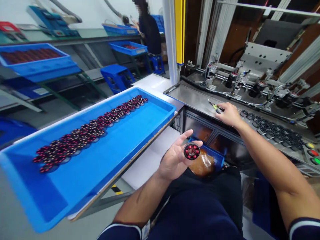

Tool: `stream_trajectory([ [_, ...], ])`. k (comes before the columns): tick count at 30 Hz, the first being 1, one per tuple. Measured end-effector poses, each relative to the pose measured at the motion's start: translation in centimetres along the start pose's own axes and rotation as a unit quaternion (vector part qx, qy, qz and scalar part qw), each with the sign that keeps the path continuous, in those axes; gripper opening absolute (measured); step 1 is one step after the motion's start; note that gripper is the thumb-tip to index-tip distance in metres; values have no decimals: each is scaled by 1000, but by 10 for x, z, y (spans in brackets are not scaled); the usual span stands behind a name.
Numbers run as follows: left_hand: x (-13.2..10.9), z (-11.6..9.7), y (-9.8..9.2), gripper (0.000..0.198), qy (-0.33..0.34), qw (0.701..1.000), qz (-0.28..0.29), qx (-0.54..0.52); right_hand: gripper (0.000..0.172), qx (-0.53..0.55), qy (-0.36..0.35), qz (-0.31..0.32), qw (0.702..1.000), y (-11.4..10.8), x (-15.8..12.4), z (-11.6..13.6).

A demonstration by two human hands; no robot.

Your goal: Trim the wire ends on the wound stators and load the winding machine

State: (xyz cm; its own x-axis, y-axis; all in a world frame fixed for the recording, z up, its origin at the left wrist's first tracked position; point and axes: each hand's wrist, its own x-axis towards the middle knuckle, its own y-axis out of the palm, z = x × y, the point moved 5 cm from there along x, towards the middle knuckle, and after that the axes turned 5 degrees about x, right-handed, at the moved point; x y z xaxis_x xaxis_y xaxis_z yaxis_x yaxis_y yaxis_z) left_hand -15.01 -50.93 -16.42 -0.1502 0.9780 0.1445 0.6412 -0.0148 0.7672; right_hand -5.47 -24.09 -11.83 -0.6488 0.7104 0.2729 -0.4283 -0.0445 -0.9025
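Observation:
My left hand (173, 159) is palm up in front of my lap, holding a round black motor part (192, 151) with red windings inside its ring. One finger of it points outward, away from the part. Over the front of the metal worktop (193, 100), my right hand (228, 114) is closed around a pair of small pliers (215, 106) with green-yellow and dark handles. Their pale tips point away from me to the left. To my left, a long blue tray (117, 143) bears a dense band of similar red-and-black motor parts (92, 130).
Several black round parts (272, 128) lie right of my right hand, near coloured buttons (313, 152). Behind them stands a machine with clamping fixtures (257, 86). A blue bin with a brown bag (203, 163) sits below. Further back are blue stools (117, 75) and another person (151, 33).

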Motion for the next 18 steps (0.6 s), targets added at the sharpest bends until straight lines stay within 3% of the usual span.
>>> stream_trajectory([
  [6,-13,-10,-18,67,24,997,-43,54,36,-10,-9,4,1000,48,43,-4],
  [11,-12,-14,-24,66,67,985,-66,147,30,24,-22,-22,999,46,47,5],
  [14,-12,-13,-25,71,60,982,-85,161,37,68,-32,-62,995,38,8,21],
  [18,-24,-23,-41,78,44,976,-122,178,34,156,-67,-39,985,51,-100,34],
])
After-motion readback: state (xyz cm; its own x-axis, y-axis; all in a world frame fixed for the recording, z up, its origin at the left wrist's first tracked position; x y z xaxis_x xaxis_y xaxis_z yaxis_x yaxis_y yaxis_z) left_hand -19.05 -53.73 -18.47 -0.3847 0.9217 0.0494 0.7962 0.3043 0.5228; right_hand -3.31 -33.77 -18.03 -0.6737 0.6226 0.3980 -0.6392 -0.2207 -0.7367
